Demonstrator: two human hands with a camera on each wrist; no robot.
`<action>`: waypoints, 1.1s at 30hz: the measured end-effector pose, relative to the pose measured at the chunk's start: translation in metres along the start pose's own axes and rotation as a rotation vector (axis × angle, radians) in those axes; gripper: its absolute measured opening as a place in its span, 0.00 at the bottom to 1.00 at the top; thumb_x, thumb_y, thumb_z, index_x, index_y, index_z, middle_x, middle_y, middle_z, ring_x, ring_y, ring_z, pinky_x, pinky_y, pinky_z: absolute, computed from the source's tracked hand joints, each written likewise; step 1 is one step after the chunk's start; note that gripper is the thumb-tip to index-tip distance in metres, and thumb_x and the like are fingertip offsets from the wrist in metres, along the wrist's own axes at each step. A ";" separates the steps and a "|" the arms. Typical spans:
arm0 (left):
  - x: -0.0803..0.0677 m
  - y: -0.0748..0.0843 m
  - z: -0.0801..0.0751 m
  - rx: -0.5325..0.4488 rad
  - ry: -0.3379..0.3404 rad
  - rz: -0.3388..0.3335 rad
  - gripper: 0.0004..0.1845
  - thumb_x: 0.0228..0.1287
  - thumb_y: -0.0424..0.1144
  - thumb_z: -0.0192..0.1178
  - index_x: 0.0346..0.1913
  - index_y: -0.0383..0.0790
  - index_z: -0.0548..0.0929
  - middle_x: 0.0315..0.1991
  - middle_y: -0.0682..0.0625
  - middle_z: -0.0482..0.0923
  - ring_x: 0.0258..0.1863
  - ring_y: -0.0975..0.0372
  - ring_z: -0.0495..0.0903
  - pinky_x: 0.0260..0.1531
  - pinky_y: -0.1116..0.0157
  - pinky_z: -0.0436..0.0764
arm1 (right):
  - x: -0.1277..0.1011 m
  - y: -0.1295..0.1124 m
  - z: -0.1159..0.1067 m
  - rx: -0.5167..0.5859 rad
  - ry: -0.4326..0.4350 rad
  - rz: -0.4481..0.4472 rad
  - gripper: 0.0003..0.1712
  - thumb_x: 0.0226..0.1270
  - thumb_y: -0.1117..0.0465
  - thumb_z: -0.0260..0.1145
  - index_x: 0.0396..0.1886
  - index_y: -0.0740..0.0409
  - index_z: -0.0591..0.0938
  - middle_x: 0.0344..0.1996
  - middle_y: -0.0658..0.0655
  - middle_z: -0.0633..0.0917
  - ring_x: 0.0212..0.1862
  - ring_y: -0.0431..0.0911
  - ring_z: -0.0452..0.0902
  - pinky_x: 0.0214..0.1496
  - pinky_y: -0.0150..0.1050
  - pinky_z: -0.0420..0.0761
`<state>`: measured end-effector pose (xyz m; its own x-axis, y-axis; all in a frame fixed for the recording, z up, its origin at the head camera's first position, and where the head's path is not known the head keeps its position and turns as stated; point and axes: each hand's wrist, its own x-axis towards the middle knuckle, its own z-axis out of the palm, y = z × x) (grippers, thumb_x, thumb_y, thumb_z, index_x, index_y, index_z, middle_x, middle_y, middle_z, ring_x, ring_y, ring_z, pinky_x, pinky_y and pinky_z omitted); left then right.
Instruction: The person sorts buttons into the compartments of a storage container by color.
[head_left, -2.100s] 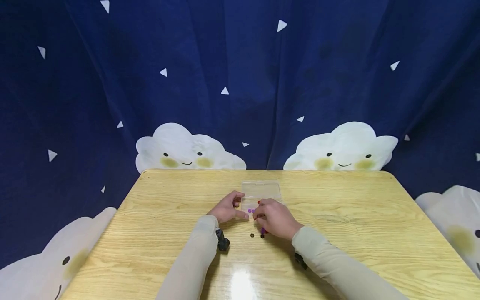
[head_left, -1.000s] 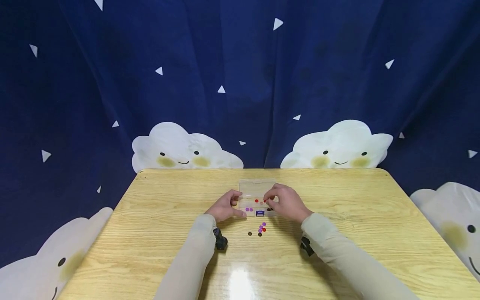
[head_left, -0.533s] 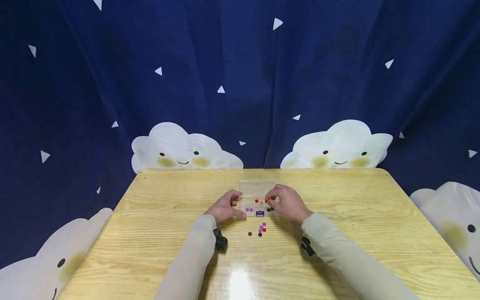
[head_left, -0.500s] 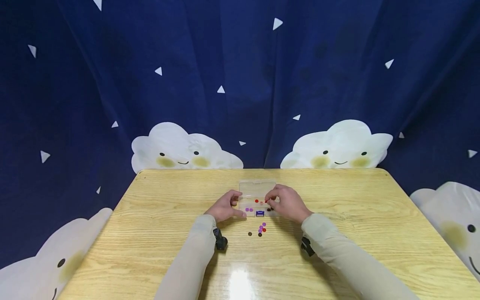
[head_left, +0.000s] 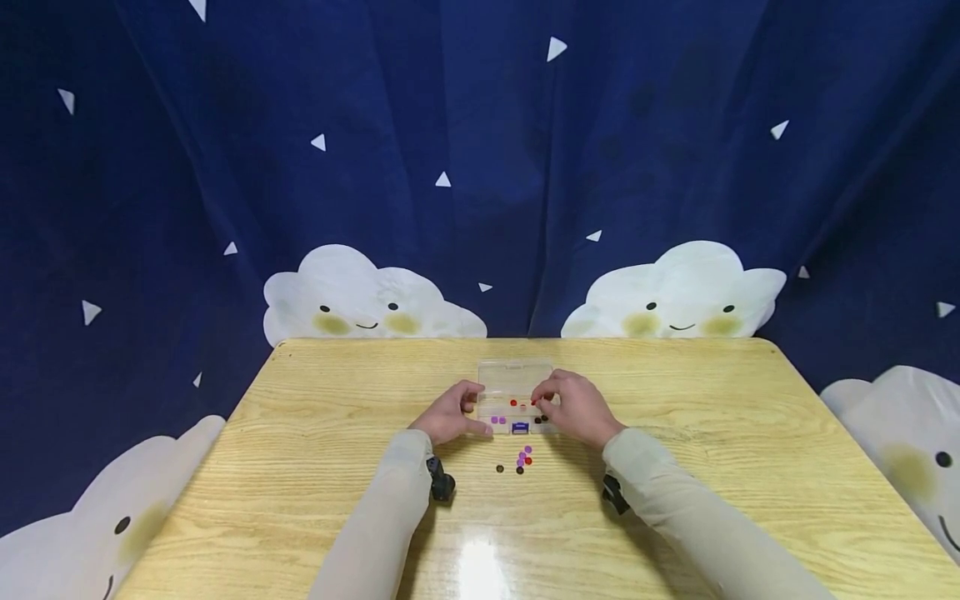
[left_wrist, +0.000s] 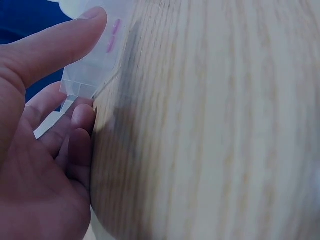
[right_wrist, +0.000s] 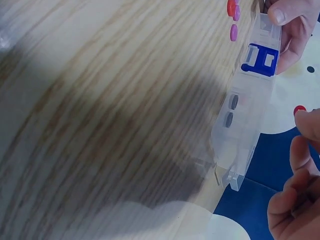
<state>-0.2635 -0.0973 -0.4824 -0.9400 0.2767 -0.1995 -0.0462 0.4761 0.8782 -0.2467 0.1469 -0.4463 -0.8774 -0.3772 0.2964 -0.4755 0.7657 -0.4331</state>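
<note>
Now my left hand point(head_left: 448, 414) grips the clear plastic compartment box point(head_left: 514, 392); my right hand point(head_left: 576, 407) pinches a small red bead point(right_wrist: 299, 109) above it. Loose coloured beads point(head_left: 522, 458) remain nearer.

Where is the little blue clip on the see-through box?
In the head view the blue clasp sits mid-table on the near edge of the clear plastic box, between the left hand and right hand, just above the loose beads.

From the head view, the clear box point(head_left: 516, 398) compartments and the loose beads point(head_left: 522, 457) before it are too small to count reliably. The right hand point(head_left: 573, 408) covers the box's right end. In the left wrist view, the left hand point(left_wrist: 37, 150) is cut off by the frame edge, and the wood grain is blurred.
</note>
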 end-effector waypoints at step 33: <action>0.000 0.000 -0.001 0.019 -0.004 -0.008 0.41 0.48 0.34 0.78 0.67 0.44 0.71 0.54 0.47 0.70 0.50 0.57 0.68 0.53 0.60 0.69 | 0.010 0.006 0.003 -0.025 -0.016 0.070 0.03 0.62 0.62 0.70 0.32 0.51 0.89 0.30 0.50 0.84 0.36 0.44 0.78 0.45 0.45 0.79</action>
<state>-0.2641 -0.0981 -0.4823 -0.9382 0.2762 -0.2085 -0.0474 0.4943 0.8680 -0.2580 0.1461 -0.4481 -0.9097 -0.3303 0.2519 -0.4110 0.8032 -0.4313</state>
